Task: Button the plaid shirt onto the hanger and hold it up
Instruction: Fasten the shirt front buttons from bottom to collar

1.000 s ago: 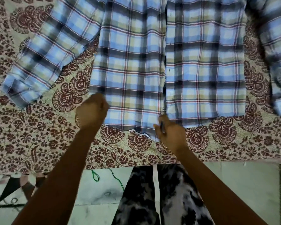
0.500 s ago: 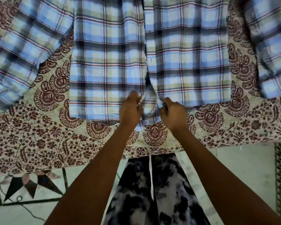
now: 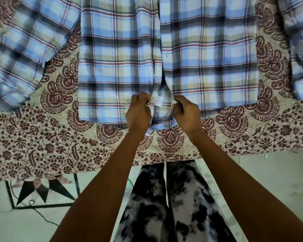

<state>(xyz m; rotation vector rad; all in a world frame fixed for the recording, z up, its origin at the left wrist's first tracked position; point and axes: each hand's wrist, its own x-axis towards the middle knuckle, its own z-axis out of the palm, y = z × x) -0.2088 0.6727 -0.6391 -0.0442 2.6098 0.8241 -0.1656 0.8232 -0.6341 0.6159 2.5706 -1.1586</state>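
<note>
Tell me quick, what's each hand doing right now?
Left hand: pinches the button-side front edge of the blue plaid cotton shirt near its hem.
Right hand: pinches the opposite front edge of the shirt.

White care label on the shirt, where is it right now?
Head view, centre: the care label sits inside the plaid shirt near its bottom hem, between the left hand and right hand.

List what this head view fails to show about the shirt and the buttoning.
- Plaid shirt: collar and any hanger cut off by the top edge.
- Left hand and right hand: curled fingers hide their grip.
- Left sleeve: blurred.
</note>
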